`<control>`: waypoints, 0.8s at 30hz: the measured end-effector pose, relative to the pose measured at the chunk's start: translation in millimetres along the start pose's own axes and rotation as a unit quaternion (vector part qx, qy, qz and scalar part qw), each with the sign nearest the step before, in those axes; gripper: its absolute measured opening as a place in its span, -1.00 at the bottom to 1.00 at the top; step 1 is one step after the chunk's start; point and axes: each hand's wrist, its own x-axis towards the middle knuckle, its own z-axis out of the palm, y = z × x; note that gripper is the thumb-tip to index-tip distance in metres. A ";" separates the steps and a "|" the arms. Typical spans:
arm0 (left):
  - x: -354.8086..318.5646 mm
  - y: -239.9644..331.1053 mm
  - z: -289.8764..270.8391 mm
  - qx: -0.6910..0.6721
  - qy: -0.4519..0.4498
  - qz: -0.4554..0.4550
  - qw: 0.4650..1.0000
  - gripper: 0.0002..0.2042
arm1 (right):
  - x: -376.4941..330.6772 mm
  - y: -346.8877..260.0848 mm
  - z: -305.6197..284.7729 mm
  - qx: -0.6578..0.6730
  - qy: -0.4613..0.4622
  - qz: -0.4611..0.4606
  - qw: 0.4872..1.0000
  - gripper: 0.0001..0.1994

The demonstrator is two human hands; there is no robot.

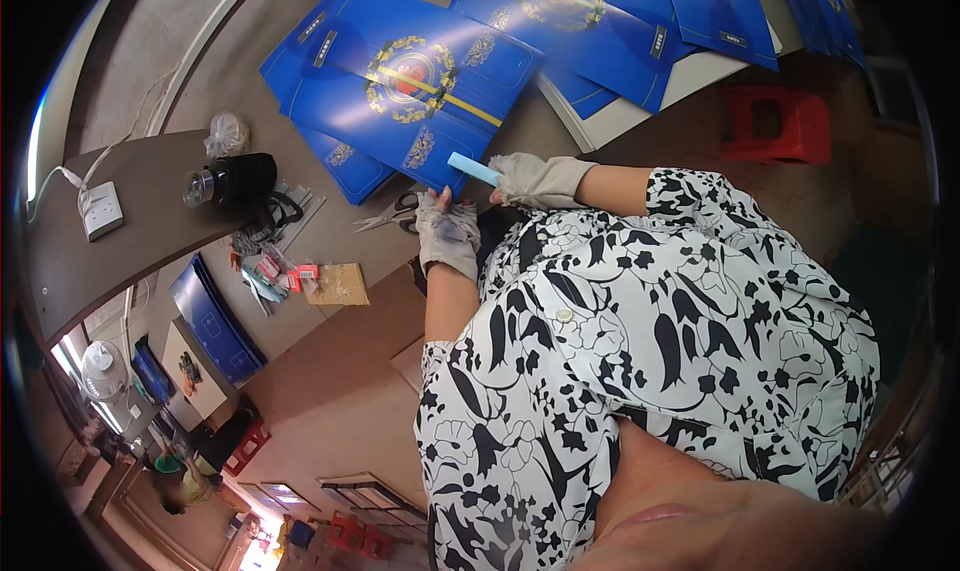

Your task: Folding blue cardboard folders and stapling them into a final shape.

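Blue printed sheets [345,86] with a gold wreath emblem and a yellow stripe lie in overlapping layers on the table. My left hand [447,236], in a grey-white fingerless glove, has its fingertips closed at the near corner of the top sheet. Beside it my right hand [542,180], gloved alike, grips a flat light blue strip [473,168] that reaches over the sheet's edge. The strip's exact kind is unclear. Scissors [385,214] with dark handles lie just left of my left hand.
More blue sheets [625,46] rest on a white stack [600,121] at the right. Leftward stand a dark jar [232,179], a power socket [101,211], small red boxes [300,274] and a cardboard piece [338,285]. A red stool [775,124] is at the right; another person [190,486] is far off.
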 end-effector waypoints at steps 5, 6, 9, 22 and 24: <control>-15.9 6.3 18.2 0.074 0.018 0.010 0.997 -0.61 | -1.8 25.8 3.5 -0.119 0.104 -0.139 0.978 -0.68; -10.0 12.9 11.4 0.074 0.017 0.015 0.997 -0.61 | -6.0 23.4 0.7 -0.132 0.077 -0.127 0.980 -0.72; 34.2 77.3 -14.3 0.110 0.092 0.291 0.946 -0.66 | -18.1 16.6 -17.7 -0.123 0.002 -0.089 0.988 -0.70; 95.5 216.6 37.5 0.841 0.139 0.187 0.488 -0.45 | -53.6 71.4 -46.5 0.263 -0.016 0.001 0.965 -0.63; 101.5 251.4 -45.6 0.814 0.147 0.259 0.500 -0.54 | -44.4 57.5 -40.7 0.479 0.014 0.003 0.878 -0.69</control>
